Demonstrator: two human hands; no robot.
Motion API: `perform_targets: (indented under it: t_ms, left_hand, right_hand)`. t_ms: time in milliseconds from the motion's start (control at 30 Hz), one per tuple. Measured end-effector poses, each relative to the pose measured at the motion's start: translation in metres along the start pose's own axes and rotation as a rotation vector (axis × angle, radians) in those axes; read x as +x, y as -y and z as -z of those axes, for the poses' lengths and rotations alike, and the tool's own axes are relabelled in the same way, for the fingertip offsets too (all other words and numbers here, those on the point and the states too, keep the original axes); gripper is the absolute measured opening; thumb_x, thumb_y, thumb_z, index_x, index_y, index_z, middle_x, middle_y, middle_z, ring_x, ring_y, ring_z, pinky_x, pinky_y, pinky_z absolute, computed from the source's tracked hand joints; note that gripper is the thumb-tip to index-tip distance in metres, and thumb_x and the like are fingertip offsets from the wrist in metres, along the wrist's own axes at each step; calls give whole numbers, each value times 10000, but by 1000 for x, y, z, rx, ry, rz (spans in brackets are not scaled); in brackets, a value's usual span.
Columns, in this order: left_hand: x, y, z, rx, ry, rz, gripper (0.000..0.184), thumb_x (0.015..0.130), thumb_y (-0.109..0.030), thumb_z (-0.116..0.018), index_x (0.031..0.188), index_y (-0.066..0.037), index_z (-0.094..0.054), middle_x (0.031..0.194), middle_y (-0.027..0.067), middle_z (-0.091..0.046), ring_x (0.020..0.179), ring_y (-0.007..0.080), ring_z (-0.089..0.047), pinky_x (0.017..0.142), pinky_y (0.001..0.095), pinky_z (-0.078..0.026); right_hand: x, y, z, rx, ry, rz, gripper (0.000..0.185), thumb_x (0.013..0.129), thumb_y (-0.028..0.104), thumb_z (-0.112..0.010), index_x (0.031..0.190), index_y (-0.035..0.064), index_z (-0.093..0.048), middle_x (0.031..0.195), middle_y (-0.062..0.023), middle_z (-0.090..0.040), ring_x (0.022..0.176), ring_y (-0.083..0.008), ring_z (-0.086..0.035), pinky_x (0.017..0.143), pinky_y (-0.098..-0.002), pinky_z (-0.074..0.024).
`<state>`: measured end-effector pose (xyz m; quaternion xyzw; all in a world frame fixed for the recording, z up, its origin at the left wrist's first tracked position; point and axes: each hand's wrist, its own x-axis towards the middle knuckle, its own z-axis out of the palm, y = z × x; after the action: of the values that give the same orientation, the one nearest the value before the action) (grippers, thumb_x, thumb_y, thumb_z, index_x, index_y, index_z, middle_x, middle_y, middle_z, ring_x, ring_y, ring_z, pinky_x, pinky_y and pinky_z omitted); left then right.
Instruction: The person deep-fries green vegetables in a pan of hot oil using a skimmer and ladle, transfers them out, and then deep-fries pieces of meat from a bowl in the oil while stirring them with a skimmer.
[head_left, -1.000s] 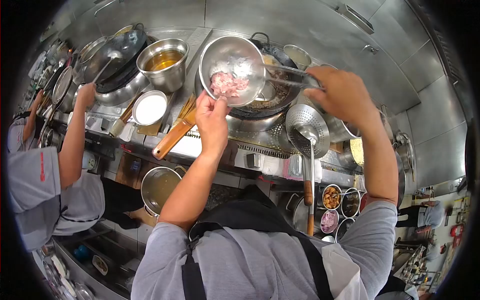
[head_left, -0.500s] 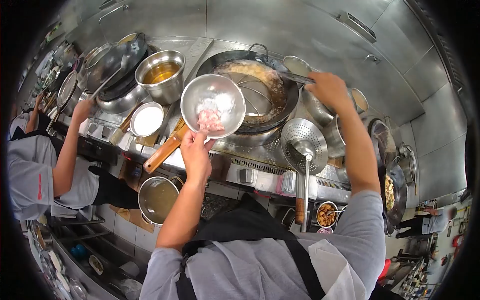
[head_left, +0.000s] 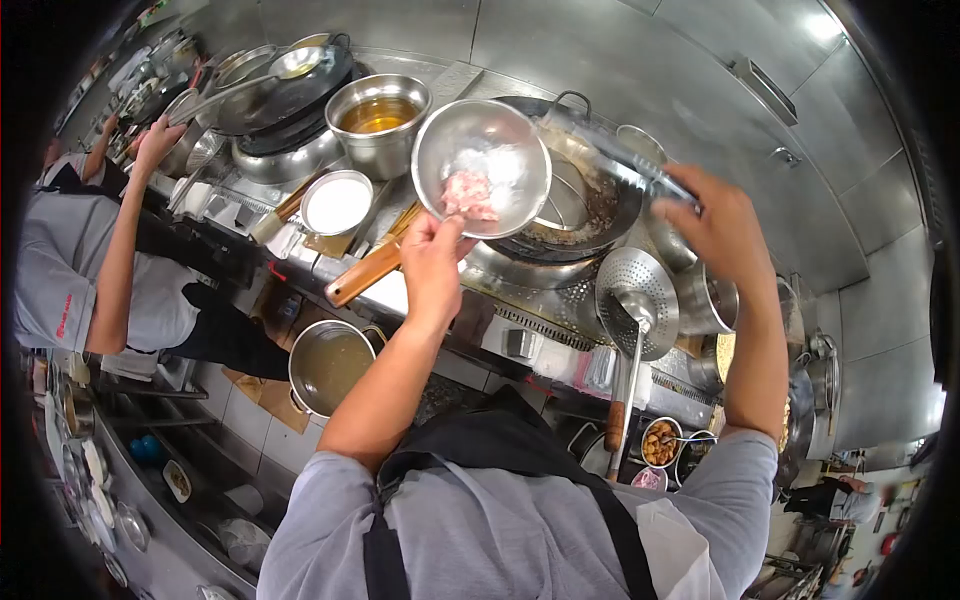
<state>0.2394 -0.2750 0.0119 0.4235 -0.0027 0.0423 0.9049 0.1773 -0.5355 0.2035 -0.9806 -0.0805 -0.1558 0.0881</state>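
Note:
My left hand [head_left: 432,265] grips the near rim of a steel bowl [head_left: 525,145], tilted so that its inside shows. In the bowl lie pale pink raw meat pieces [head_left: 468,195] and a white patch that may be powder or glare. A wooden handle [head_left: 365,275] passes just behind this hand. Closed around a long metal utensil, apparently tongs [head_left: 632,160], my right hand [head_left: 722,222] is above the right side of a black wok [head_left: 622,218]. The tongs are smeared by motion. A round strainer [head_left: 568,200] sits in the wok, partly hidden by the bowl.
A steel pot of yellow oil [head_left: 380,150] and a container of white contents [head_left: 337,203] stand left of the bowl. A perforated ladle [head_left: 640,290] lies at the counter's front. A co-worker [head_left: 110,250] holds a ladle over another wok [head_left: 290,95] at left.
My right hand and the tongs have swung up from the wok. The view has turned, so the bowl appears further right and higher. The co-worker's ladle has lifted.

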Motion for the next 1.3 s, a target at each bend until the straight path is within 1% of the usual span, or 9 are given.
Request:
perform_targets:
  t_ms: [133, 233, 333, 500, 767, 933, 1133, 1200, 1300]
  left_hand:
    - [-1, -5, -11, 31, 59, 4, 207, 909, -58, -559, 719, -58, -476, 1049, 24, -514, 855, 95, -586, 771, 288, -555]
    - [-7, -4, -14, 49, 110, -3, 231, 906, -57, -565, 701, -54, -459, 1094, 27, -467, 854, 89, -575, 771, 283, -555]
    - [-4, -1, -16, 21, 70, 7, 165, 890, -64, -554, 745, -113, -493, 850, -1, -590, 777, 82, -567, 725, 296, -535]
    - [5, 11, -10, -26, 52, 164, 151, 891, -60, -545, 758, -105, -489, 834, 12, -578, 795, 93, -576, 734, 306, -555]
    - [3, 31, -17, 4, -1, 238, 82, 886, -44, -520, 808, -68, -519, 860, 36, -574, 811, 121, -592, 760, 335, -572]
    - [-10, 20, -18, -5, -46, 234, 52, 886, -38, -519, 836, -45, -533, 892, 47, -585, 853, 134, -602, 800, 369, -571]
    - [-10, 5, -10, -2, -101, 202, 74, 882, -48, -538, 811, -55, -518, 886, 36, -586, 833, 134, -598, 801, 359, -561]
    - [-2, -2, -11, 21, -84, 168, 105, 884, -54, -550, 790, -64, -505, 866, 29, -578, 814, 130, -594, 803, 355, -560]
    - [13, 8, 0, 49, -75, 106, 160, 887, -71, -581, 757, -77, -487, 838, 19, -564, 785, 115, -585, 795, 345, -560]
  right_hand:
    - [-29, 49, -7, -179, 35, 239, 401, 829, 302, -685, 1168, 103, -604, 936, -128, -666, 738, -298, -652, 640, -379, -499]
    - [-24, 62, -20, -391, 157, 130, 389, 820, 250, -695, 1171, 115, -594, 947, -104, -660, 742, -305, -648, 633, -392, -500]
    - [-29, 54, -11, -297, -29, 160, 324, 824, 242, -685, 1120, 123, -625, 886, -86, -664, 728, -298, -650, 607, -381, -503]
    - [-29, 35, 7, -207, -148, 76, 330, 799, 207, -721, 1102, 90, -661, 921, -108, -682, 706, -271, -649, 615, -340, -505]
    - [11, -53, 4, -297, -118, -120, 353, 840, 343, -652, 1122, 132, -661, 973, -144, -691, 882, -346, -655, 751, -439, -510]
    - [67, -147, -98, -370, 171, -295, 404, 846, 386, -630, 1158, 129, -650, 1058, -160, -681, 1017, -347, -636, 866, -457, -495]
    - [81, -173, -151, -183, 57, -514, 511, 856, 435, -608, 1202, 59, -603, 1103, -203, -661, 1056, -373, -617, 900, -468, -475]
    - [70, -140, -111, -162, -8, -494, 519, 863, 448, -604, 1199, 53, -601, 1067, -207, -669, 1024, -380, -628, 866, -470, -483]
    - [47, -78, -55, -39, -104, -153, 451, 852, 381, -644, 1180, 73, -610, 963, -198, -681, 936, -369, -651, 791, -443, -502]
